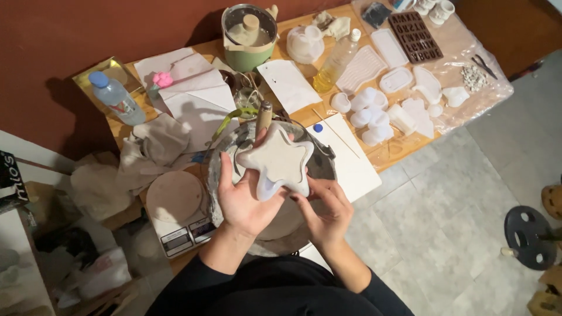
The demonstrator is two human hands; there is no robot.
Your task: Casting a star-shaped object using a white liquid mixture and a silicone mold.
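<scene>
I see my left hand [243, 202] and right hand [328, 213] with fingers clamped on the white star-shaped mould [278, 162], held above the grey bowl [319, 169] near the table's [380, 158] front edge.

The light is warm and moderately bright, strongest over the far end of the table [404, 153]. It seems to fall from the right: the water bottle [116, 97] and the pot [250, 36] throw soft dark shadows leftward onto the red wall [88, 35]. The plastic sheet [486, 76] shows faint glare. The star mould [278, 164] and both hands are slightly soft, not crisp. The lower left corner sinks into dimness and blur. Straight lines bend a little near the edges, as with a wide lens.
</scene>
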